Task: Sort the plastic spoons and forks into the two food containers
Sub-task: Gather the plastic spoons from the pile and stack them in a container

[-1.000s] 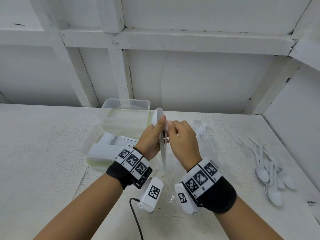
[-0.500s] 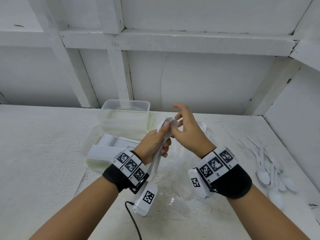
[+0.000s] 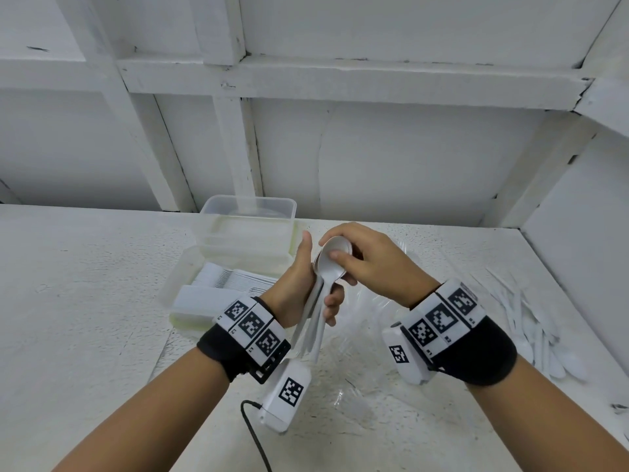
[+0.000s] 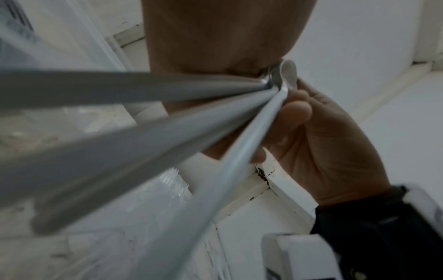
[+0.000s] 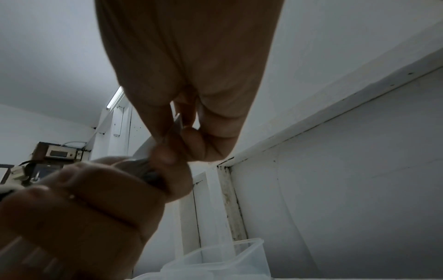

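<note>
My left hand [image 3: 306, 287] grips a bunch of white plastic spoons [image 3: 326, 277] by their necks, bowls up and handles fanning down toward the wrist. My right hand [image 3: 360, 260] pinches the stacked bowls from the right, thumb on the front bowl. In the left wrist view the spoon handles [image 4: 143, 132] spread toward the camera. A clear container [image 3: 190, 294] at left holds white forks [image 3: 235, 279]. Behind it stands another clear container [image 3: 248, 226], which looks empty. More loose spoons [image 3: 541, 335] lie at the right.
Crumpled clear plastic wrap [image 3: 367, 352] lies on the white table [image 3: 85, 301] under my hands. A white panelled wall [image 3: 374, 155] runs behind, and a side wall [image 3: 585, 216] closes the right. A black cable [image 3: 255, 434] hangs from my left wrist.
The spoon bunch tilted from upright, bowls to the right. My right hand lifted with fingers spread, then came back to pinch the bowls. Both hands rose slightly.
</note>
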### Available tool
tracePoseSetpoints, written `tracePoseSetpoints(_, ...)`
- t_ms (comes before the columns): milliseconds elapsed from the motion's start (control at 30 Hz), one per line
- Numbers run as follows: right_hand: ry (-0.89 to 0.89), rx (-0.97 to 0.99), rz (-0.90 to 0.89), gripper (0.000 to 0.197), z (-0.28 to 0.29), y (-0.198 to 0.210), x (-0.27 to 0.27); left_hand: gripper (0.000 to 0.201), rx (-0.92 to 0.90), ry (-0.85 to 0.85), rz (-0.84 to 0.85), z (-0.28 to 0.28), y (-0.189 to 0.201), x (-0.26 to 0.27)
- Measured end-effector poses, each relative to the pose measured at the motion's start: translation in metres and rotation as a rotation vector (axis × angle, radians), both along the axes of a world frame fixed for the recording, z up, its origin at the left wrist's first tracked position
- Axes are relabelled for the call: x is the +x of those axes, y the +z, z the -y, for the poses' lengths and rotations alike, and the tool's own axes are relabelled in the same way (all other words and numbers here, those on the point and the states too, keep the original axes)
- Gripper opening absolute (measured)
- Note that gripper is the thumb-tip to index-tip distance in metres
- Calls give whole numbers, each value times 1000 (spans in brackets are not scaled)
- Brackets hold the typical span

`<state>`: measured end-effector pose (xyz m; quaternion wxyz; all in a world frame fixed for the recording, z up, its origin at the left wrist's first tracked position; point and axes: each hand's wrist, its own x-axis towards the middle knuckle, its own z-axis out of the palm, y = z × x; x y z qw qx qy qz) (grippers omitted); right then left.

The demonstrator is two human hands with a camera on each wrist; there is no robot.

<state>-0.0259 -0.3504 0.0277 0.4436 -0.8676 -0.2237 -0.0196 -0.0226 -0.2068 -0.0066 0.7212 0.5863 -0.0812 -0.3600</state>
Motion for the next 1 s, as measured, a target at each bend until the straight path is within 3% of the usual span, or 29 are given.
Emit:
tracePoseSetpoints(200,-157,124,-53,23,13,0,8,56,-11,119,-13,-2,-3,-12)
tracePoseSetpoints(300,-158,162,-124,28,9,-3,7,57,-33,111,-36,-2,-5,-15)
tracePoseSetpoints(533,-87,123,-92,22,7,-9,3,54,-70,43,-118,-7,4,-17)
tracePoseSetpoints(733,-135,117,85,20,4,-14,1,48,-180,62,-205,-7,11,-20)
tracePoseSetpoints(867,-156,86,89,20,3,-17,0,49,-124,59,-192,-4,9,-20)
tracePoseSetpoints(1000,-102,86,-27,16,10,-15,1,47,39,34,-78,-5,6,-19)
